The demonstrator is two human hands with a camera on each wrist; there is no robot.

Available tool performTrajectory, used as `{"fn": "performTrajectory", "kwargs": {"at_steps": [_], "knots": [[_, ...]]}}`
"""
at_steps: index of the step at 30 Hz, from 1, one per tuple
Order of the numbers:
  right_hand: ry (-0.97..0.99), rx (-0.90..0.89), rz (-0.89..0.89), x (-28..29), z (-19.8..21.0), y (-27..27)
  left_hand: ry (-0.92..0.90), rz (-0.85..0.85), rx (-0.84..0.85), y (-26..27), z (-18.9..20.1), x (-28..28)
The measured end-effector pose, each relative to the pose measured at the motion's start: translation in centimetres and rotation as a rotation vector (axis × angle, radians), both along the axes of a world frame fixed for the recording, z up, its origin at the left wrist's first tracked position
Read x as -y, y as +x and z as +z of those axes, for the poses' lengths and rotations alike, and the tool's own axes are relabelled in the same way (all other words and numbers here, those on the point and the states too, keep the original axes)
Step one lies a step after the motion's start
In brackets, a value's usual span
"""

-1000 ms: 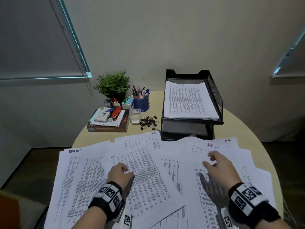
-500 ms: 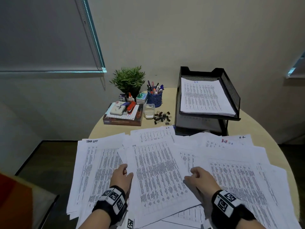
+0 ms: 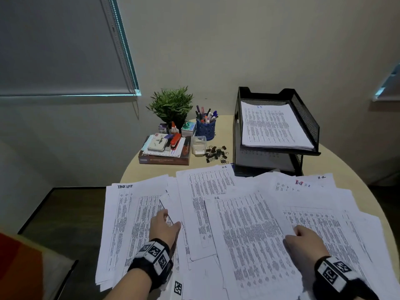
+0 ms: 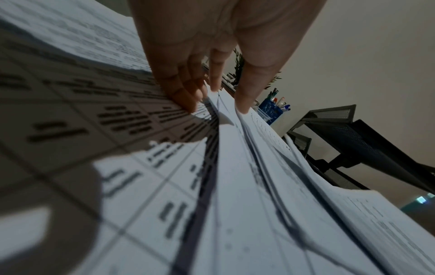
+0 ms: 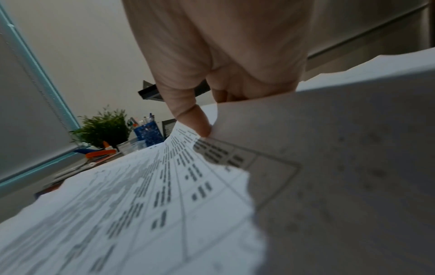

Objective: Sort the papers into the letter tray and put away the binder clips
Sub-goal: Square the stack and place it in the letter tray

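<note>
Printed papers (image 3: 249, 224) lie spread and overlapping over the near half of the round table. My left hand (image 3: 164, 224) is at the left side of the spread. In the left wrist view its thumb and fingers (image 4: 188, 98) pinch the edge of a sheet (image 4: 223, 115). My right hand (image 3: 303, 237) grips the right edge of the central sheet, with the thumb (image 5: 200, 126) on the print and the fingers hidden by a lifted sheet (image 5: 341, 167). The black mesh letter tray (image 3: 307, 118) at the back right holds a paper stack. Binder clips (image 3: 216, 152) lie loose beside it.
A small clear box (image 3: 198, 146) stands left of the clips. Behind are a blue pen cup (image 3: 205, 128), a green plant (image 3: 171, 105) and a book stack (image 3: 164, 156) with a stapler on top. The table edge (image 3: 368, 191) curves away on the right.
The right hand came in from the right and took the central sheet's edge, and the sheet now lies further right. The left hand reached forward to another sheet's edge. The head view shifted.
</note>
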State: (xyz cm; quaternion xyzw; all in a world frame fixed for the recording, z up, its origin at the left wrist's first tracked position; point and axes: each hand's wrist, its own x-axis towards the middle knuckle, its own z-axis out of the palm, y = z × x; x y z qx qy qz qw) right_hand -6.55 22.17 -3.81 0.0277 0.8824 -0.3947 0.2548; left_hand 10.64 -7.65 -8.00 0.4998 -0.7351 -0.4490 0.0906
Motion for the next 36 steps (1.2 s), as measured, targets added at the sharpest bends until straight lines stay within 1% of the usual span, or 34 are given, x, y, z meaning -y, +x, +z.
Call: {"fn": "performTrajectory", "kwargs": {"at_steps": [3, 5, 7, 8, 10, 12, 13, 16, 17, 18, 19, 21, 22, 23, 25, 26, 28, 31, 35, 36], "knots": [[0.023, -0.008, 0.027, -1.4, -0.4, -0.4, -0.067, -0.047, 0.037, -0.5, -0.1, -0.1], [0.036, 0.001, 0.057, -2.0, -0.4, -0.2, -0.046, -0.114, 0.051, -1.0, -0.5, -0.3], [0.031, -0.011, 0.019, -2.2, -0.3, 0.0, -0.016, -0.118, 0.044, -1.4, -0.6, -0.4], [0.006, 0.003, -0.002, -2.2, -0.6, 0.2, -0.012, -0.107, 0.045, -1.6, -0.7, -0.3], [-0.074, 0.105, -0.039, -2.2, -1.0, 0.4, -0.03, -0.086, 0.074, -1.8, -0.7, -0.2], [-0.19, 0.197, -0.065, -2.1, -1.9, 0.2, -0.072, -0.07, 0.093, -2.0, -0.2, -0.4], [-0.215, 0.2, -0.052, -1.8, -1.9, 0.4, -0.098, -0.076, 0.103, -2.1, 0.1, -0.5], [-0.147, 0.117, -0.039, -1.4, -2.4, 0.2, -0.258, -0.105, 0.158, -2.4, 1.0, -1.7], [-0.164, 0.118, -0.055, -1.4, -2.4, 0.2, -0.29, -0.104, 0.126, -2.6, 1.3, -2.1], [-0.172, 0.119, -0.056, -1.5, -2.8, 0.0, -0.28, -0.11, 0.084, -2.9, 1.5, -2.3], [-0.162, 0.132, -0.051, -1.7, -3.2, -0.2, -0.225, -0.114, 0.036, -3.2, 1.6, -2.5], [-0.176, 0.159, -0.043, -2.2, -4.2, -0.6, -0.039, -0.111, -0.037, -3.8, 1.6, -2.8], [-0.205, 0.178, -0.065, -2.2, -4.1, -0.4, 0.069, -0.126, -0.049, -4.0, 1.8, -2.9], [-0.253, 0.187, -0.104, -2.0, -3.2, 0.0, 0.167, -0.143, -0.05, -4.2, 2.0, -3.0], [-0.391, 0.229, -0.166, -2.1, -2.4, 0.5, 0.29, -0.168, -0.021, -4.6, 1.9, -3.2], [-0.449, 0.248, -0.189, -2.3, -2.4, 0.6, 0.296, -0.171, -0.006, -4.6, 2.0, -3.1], [-0.513, 0.243, -0.221, -2.7, -2.3, 0.6, 0.249, -0.137, -0.007, -4.4, 2.5, -2.3], [-0.518, 0.223, -0.232, -3.1, -2.1, 0.7, 0.231, -0.002, -0.127, -3.6, 4.1, -0.6], [-0.488, 0.194, -0.22, -3.4, -2.2, 0.8, 0.218, 0.125, -0.247, -1.1, 6.5, 2.1], [-0.48, 0.183, -0.227, -3.4, -2.2, 0.8, 0.216, 0.147, -0.255, -0.3, 6.7, 2.9]]}}
